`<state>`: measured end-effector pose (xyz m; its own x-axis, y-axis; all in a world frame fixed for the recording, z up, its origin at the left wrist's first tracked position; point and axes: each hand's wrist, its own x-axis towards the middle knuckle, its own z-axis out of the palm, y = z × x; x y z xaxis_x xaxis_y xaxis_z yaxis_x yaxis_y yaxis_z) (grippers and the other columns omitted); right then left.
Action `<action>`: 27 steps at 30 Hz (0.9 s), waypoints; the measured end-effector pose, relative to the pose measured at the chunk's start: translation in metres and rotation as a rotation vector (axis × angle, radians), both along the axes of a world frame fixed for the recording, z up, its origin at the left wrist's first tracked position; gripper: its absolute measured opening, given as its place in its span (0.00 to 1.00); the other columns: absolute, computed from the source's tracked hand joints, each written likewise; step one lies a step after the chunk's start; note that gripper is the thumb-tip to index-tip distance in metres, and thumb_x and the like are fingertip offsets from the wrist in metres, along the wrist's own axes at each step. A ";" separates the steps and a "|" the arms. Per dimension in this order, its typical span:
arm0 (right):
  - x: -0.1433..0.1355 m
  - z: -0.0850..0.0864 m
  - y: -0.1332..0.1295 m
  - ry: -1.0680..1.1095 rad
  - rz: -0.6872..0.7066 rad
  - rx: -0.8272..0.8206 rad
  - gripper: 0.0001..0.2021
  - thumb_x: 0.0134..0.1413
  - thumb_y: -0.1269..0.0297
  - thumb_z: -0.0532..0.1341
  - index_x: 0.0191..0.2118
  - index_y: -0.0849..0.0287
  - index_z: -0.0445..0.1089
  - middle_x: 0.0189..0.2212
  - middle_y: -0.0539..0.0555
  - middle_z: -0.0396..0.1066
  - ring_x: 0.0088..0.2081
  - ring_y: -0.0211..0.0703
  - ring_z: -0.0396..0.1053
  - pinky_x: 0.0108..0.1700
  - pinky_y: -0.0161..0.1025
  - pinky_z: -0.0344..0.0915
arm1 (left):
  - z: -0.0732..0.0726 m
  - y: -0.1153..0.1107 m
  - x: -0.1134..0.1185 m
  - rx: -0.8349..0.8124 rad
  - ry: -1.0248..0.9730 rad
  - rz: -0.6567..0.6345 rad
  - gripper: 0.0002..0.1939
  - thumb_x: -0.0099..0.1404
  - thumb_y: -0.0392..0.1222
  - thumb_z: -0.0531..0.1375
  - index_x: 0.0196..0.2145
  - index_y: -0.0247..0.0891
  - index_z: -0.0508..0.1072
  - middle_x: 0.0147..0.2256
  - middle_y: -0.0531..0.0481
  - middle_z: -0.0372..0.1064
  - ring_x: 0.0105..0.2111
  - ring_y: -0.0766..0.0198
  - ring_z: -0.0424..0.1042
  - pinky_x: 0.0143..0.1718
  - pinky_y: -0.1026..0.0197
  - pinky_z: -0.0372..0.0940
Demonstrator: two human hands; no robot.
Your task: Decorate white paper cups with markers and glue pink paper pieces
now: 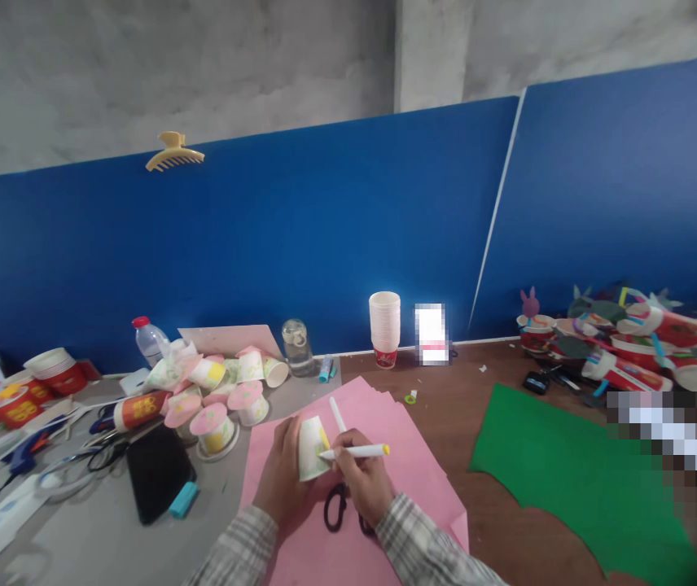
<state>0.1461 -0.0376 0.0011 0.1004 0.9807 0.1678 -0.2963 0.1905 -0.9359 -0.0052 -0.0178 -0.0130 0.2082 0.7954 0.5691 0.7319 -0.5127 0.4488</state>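
Far to the left, a clear plastic water bottle with a red cap [149, 339] is seen standing by the blue wall. Just beside it, a heap of small paper cups with pink round tops [217, 389] is spread over the grey table [98, 537]. A flat black phone [158, 472] is laid near the heap.

In the middle, a small white paper cup with yellow marks [313, 447] is held on its side over a stack of pink paper sheets [413, 456]. The cup is gripped by the left hand [280, 476], with the fingers wrapped round its wall. A white marker pen with a yellow cap [354, 450] is pinched in the right hand [366, 482], and its tip is set against the side of the cup. A pair of black-handled scissors [336, 506] is partly hidden under the hands.

Further back, a tall stack of white paper cups [384, 325] is stood by the wall. To the right, a green felt sheet [574, 480] is laid on the brown table, and a pile of red and white cups [642, 346] is heaped behind it.

The cup is thin and round — it could be squashed if it is squeezed too hard. It could also be rolled by a push of the pen, and a crooked line would be made. The pink paper could be marked if the pen slips off the cup's edge.
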 end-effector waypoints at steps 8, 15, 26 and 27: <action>-0.002 -0.004 0.001 0.035 0.014 0.009 0.04 0.39 0.68 0.59 0.19 0.57 0.66 0.12 0.43 0.62 0.15 0.35 0.57 0.17 0.29 0.55 | -0.002 0.001 -0.001 0.007 0.022 0.003 0.46 0.43 0.49 0.65 0.55 0.37 0.48 0.48 0.36 0.57 0.48 0.42 0.62 0.43 0.41 0.68; 0.004 -0.008 0.012 0.224 -0.114 -0.015 0.12 0.42 0.54 0.58 0.29 0.58 0.69 0.12 0.44 0.65 0.08 0.29 0.48 0.09 0.26 0.46 | 0.002 0.000 0.003 -0.029 -0.037 0.046 0.45 0.41 0.48 0.66 0.54 0.38 0.50 0.47 0.38 0.58 0.47 0.44 0.62 0.47 0.41 0.65; 0.001 -0.005 -0.002 0.119 0.068 -0.028 0.06 0.42 0.60 0.58 0.23 0.56 0.67 0.07 0.40 0.60 0.06 0.28 0.48 0.10 0.27 0.51 | -0.001 0.001 -0.001 -0.020 -0.044 0.010 0.43 0.43 0.45 0.64 0.55 0.39 0.49 0.48 0.38 0.58 0.48 0.42 0.62 0.44 0.38 0.65; 0.001 -0.003 -0.002 0.111 0.074 -0.039 0.05 0.42 0.62 0.58 0.22 0.56 0.66 0.07 0.40 0.60 0.06 0.29 0.48 0.10 0.26 0.51 | -0.002 0.001 -0.001 -0.022 -0.042 0.011 0.42 0.44 0.43 0.63 0.55 0.39 0.49 0.48 0.38 0.58 0.48 0.43 0.61 0.45 0.38 0.65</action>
<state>0.1474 -0.0398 -0.0024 0.0434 0.9916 0.1216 -0.4103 0.1287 -0.9028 -0.0063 -0.0164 -0.0147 0.1757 0.8098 0.5598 0.7179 -0.4945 0.4900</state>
